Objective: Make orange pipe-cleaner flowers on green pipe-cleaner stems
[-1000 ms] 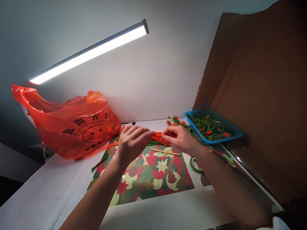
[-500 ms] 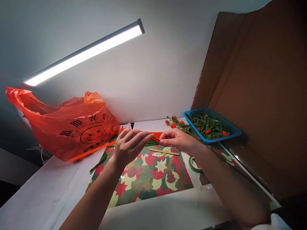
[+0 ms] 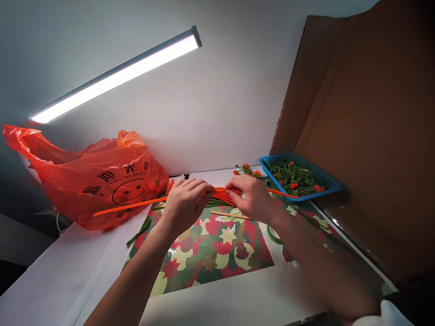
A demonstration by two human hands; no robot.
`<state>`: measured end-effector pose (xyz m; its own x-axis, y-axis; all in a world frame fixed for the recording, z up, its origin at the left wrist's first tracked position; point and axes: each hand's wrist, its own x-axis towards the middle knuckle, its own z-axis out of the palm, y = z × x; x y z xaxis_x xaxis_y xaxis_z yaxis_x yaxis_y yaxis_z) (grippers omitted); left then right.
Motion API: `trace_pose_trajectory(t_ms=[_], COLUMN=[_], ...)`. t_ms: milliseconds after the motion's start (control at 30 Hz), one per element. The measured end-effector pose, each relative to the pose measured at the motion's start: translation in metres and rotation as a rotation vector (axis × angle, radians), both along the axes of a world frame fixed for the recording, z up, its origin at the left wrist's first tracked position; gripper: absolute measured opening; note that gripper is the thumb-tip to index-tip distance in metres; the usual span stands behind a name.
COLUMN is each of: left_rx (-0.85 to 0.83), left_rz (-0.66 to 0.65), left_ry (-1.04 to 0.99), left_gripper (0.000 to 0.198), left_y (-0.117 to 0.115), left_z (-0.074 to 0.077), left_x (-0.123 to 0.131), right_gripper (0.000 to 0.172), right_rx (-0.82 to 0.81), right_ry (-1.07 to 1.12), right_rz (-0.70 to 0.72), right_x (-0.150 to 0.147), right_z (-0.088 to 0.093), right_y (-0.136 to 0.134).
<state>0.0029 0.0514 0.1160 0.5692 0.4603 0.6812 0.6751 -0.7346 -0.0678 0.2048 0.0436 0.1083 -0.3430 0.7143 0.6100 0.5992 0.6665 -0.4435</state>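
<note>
An orange pipe cleaner stretches level between my hands, its left end sticking out past my left hand and its right end reaching toward the blue basket. My left hand is closed on it, fingers pinched. Closed too is my right hand, thumb and fingertips pinching the same pipe cleaner. Behind and below them lie a bunch of orange pipe cleaners and some green stems, partly hidden by the hands. A thin wooden stick rests on the patterned mat under them.
At left stands a red plastic bag. A blue basket of leafy orange flowers sits at right by a cardboard wall. Orange flowers, a green tape roll and a folded green pipe cleaner lie around the mat.
My right hand has turned and risen slightly, and the pipe cleaner now shows beyond it on the right. Its left part has lifted a little toward level.
</note>
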Motion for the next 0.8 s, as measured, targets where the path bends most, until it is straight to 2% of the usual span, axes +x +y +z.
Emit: trace_pose_trajectory(t_ms=[100,200,367,467,533,600,667,800], left_rx=[-0.12,-0.304,-0.795,-1.077,-1.198,-1.2,-1.106,-0.814], left_rz=[0.013,-0.008,-0.117,-0.204,-0.239,-0.235,-0.201,-0.095], left_ry=[-0.029,-0.111,-0.299,-0.362,-0.38,-0.399,-0.407,-0.333], left_gripper=[0.018,0.018,0.023,0.028,0.029,0.03,0.03,0.029], left_y=[0.0,-0.001,0.0,0.003,0.006,0.007,0.007,0.0], left_z=[-0.001,-0.002,-0.001,0.0,0.001,0.001,0.0,-0.002], left_x=[0.0,0.001,0.0,-0.004,-0.006,-0.007,-0.005,0.001], right_gripper=[0.014,0.017,0.023,0.022,0.022,0.021,0.019,0.016], right_rx=[0.264,0.459,0.658,0.718,0.69,0.568,0.377,0.042], right_ry=[-0.106,-0.195,-0.246,-0.234,-0.239,-0.247,-0.221,-0.135], right_rz=[-0.052,-0.088,-0.071,-0.04,-0.018,-0.006,-0.016,-0.056], right_x=[-0.001,0.0,0.005,0.007,0.006,0.005,0.003,0.0], right_z=[-0.006,-0.012,-0.018,-0.02,-0.02,-0.017,-0.014,-0.005], right_y=[0.004,0.01,0.017,0.019,0.019,0.017,0.014,0.005])
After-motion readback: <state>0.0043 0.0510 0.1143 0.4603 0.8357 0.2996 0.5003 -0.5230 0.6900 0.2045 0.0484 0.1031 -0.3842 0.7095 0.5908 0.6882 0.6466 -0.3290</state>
